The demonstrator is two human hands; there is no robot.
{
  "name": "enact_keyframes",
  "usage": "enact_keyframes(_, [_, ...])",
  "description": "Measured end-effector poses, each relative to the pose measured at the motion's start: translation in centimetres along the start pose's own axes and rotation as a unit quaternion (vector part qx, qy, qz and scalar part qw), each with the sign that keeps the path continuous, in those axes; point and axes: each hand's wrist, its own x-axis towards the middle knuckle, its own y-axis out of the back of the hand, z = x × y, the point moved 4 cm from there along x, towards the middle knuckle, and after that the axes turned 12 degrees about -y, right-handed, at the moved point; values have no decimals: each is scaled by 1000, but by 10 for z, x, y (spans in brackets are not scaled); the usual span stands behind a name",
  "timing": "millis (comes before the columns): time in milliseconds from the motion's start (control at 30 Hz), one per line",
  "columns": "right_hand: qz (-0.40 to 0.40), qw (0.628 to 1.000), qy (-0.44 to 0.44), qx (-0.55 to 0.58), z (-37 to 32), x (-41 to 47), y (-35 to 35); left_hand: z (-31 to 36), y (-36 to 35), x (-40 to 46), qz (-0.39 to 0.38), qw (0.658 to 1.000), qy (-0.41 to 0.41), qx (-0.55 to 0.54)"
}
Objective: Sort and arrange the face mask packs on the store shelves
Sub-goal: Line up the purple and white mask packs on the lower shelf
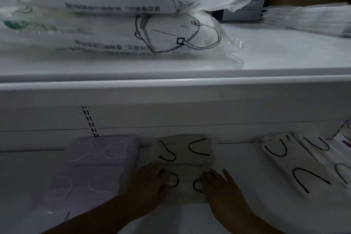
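Two hands rest on the near end of a beige mask pack (185, 159) lying on the lower shelf (247, 167): the left hand (150, 182) lies flat over the pack's near-left corner, the right hand (220, 186) over its near-right corner, fingers of both stretched out and relaxed, pressing down rather than grasping. Black ear loops show through the pack's wrap just beyond the fingertips and between the two hands. Just left of the left hand's fingers sits a lilac mask pack (91, 169), close beside the beige one. Well off to the right of the right hand's fingers lies a white mask pack (292, 165) with black loops, tilted, with more packs at the frame edge. Above and beyond the fingers, the upper shelf (284, 57) carries stacked bags of white respirator masks (133, 34).
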Motion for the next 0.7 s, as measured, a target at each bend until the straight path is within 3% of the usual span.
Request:
enact_keyframes(133, [-68, 998, 4, -18, -4, -7, 0, 18, -9, 2, -4, 999, -41, 25])
enact_keyframes(300, [-152, 988, 21, -18, -7, -8, -4, 29, -29, 3, -91, 994, -59, -17])
enact_keyframes(533, [-139, 990, 2, -4, -4, -12, 0, 27, -26, -2, -24, 999, 4, -22])
enact_keyframes(633, [-52, 985, -78, 146, 12, -11, -3, 16, -18, -16, 58, 989, 136, -16])
enact_keyframes(667, [-75, 957, -150, 235, 20, -11, -4, 13, -21, -24, 78, 979, 187, -28])
enact_keyframes(700, [-119, 905, -228, 338, 25, -12, -8, 9, -27, -30, 97, 966, 236, -46])
